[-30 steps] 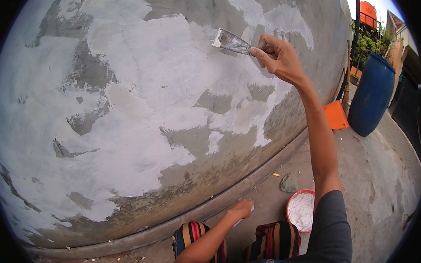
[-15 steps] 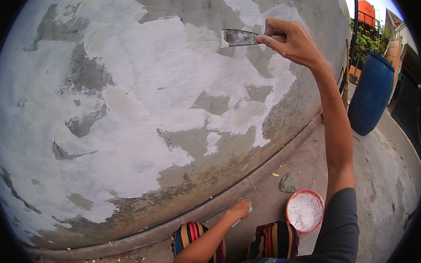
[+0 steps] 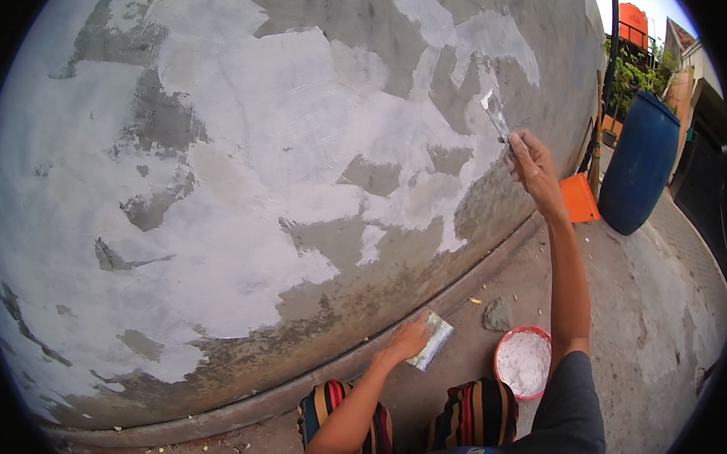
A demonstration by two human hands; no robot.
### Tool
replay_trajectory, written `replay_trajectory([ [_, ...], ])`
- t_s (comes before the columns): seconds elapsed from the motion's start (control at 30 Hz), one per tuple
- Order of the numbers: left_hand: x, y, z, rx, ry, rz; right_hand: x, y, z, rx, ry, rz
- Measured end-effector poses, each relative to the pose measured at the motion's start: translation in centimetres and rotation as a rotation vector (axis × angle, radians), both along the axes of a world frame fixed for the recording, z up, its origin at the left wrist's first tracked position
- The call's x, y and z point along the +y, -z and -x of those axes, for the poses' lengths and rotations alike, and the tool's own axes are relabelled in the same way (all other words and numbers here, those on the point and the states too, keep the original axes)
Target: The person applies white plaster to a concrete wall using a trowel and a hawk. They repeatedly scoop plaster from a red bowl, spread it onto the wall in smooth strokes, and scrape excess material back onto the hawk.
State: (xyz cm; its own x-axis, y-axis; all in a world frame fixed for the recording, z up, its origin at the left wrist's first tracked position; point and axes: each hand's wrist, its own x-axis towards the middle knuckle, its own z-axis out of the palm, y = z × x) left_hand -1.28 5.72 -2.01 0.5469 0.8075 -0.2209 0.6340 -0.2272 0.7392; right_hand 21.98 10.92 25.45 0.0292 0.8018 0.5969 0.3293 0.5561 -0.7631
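My right hand (image 3: pixel 534 171) is closed round the handle of a putty knife (image 3: pixel 496 116), raised near the right part of the wall. White paste shows on the knife's tip; I cannot tell whether the blade touches the wall. Low down by the wall's foot, my left hand (image 3: pixel 411 338) grips a flat, paste-smeared plate (image 3: pixel 431 342). The grey wall (image 3: pixel 332 240) carries broad, uneven patches of white putty (image 3: pixel 238 151) with bare areas between them. A red-rimmed bucket (image 3: pixel 499 352) full of white paste stands on the ground beside my right knee.
A grey stone (image 3: pixel 498 314) lies just beyond the bucket. Further right stand a tall blue barrel (image 3: pixel 641 162) and an orange container (image 3: pixel 578 199) near the wall's end. A raised ledge (image 3: pixel 306 389) runs along the wall's base, and crumbs of debris dot the concrete ground.
My right hand has moved down with the putty knife, whose blade swung from pointing left to pointing up. My left hand rose slightly and turned the plate, showing its flat face.
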Motion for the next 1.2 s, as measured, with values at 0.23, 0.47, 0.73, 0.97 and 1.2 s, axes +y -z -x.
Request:
replay_trajectory([
  [0.23,1.4,-2.5,1.8,-0.988,-0.559,0.367,-7.1,13.0,1.0,0.167,-0.195,0.351],
  [0.47,0.8,-4.5,3.0,-1.295,-0.535,0.566,-7.0,20.9,5.0,-0.44,0.063,-0.219],
  [0.73,0.6,-4.9,3.4,-1.322,-0.546,0.576,-8.0,23.5,4.8,-0.528,0.062,-0.238],
  [0.97,1.0,-4.0,3.1,-1.314,-0.502,0.613,-11.1,24.1,0.4,-0.83,0.059,-0.176],
  [1.2,0.6,-5.0,2.8,-1.261,-0.544,0.682,-11.3,20.9,0.3,0.225,-0.246,0.556],
])
